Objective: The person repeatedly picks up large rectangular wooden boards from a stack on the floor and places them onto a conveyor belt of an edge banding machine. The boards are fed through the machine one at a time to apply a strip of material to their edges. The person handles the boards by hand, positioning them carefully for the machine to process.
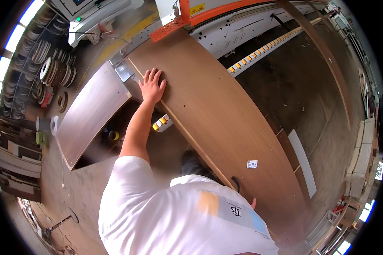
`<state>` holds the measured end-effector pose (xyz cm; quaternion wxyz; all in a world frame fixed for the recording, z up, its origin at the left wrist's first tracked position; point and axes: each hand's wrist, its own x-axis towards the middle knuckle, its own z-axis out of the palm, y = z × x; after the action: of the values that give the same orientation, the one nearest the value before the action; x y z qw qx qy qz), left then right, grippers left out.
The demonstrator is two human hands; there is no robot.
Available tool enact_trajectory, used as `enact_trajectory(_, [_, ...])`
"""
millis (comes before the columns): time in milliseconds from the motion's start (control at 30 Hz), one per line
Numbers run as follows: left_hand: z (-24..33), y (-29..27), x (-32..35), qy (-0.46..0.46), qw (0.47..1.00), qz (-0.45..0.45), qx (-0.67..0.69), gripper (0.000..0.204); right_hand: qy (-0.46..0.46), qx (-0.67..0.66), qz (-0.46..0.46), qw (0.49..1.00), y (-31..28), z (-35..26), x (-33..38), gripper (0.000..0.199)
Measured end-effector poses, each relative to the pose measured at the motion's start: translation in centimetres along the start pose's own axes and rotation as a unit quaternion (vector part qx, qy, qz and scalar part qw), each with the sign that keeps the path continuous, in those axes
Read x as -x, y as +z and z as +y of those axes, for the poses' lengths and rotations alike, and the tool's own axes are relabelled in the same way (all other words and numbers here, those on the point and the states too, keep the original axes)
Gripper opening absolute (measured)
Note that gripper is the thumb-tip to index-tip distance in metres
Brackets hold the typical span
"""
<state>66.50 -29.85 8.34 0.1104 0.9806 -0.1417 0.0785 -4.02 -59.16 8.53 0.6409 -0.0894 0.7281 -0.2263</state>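
left hand (151, 87) flat, fingers spread, palm pressing near edge of long brown wood-grain panel (225, 123); panel runs toward 5 o'clock. right hand (253, 203) mostly hidden at panel's lower end, grip unclear.

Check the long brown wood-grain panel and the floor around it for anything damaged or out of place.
Nothing stands out. The long brown wood-grain panel lies flat and looks whole, with the left hand pressed flat near its edge. The right hand barely shows. The grey floor looks dusty only.

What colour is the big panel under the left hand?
Brown wood grain, seen in the head view: panel, left hand.
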Motion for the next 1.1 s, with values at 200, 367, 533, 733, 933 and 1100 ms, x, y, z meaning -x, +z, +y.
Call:
enact_trajectory(200, [0.0,0.1,-0.4,0.006,1.0,0.001,0.008,0.055,0.013,0.021,-0.011,1.0,2.3,-0.1,-0.2,0.063])
enact_trajectory(367, [1.0,0.6,-1.4,0.008,1.0,0.013,0.024,0.054,0.019,0.049,-0.028,0.998,3.4,-0.7,-0.8,0.064])
enact_trajectory(533, [3.3,1.8,-3.6,0.009,0.999,0.015,0.029,0.054,0.005,0.129,-0.108,0.986,3.5,-1.4,-1.3,0.064])
enact_trajectory(733, [7.2,3.4,-6.7,0.017,0.998,0.039,0.047,0.054,0.0,-0.007,0.002,1.0,7.4,-5.0,-3.2,0.062])
enact_trajectory(933, [11.0,4.9,-9.5,0.016,0.998,0.027,0.058,0.052,-0.045,-0.071,0.016,0.996,11.7,-7.3,-5.5,0.058])
enact_trajectory(1100, [11.5,6.6,-9.9,0.122,0.976,0.033,0.177,0.052,-0.116,-0.018,-0.02,0.993,13.2,-8.1,-5.4,0.066])
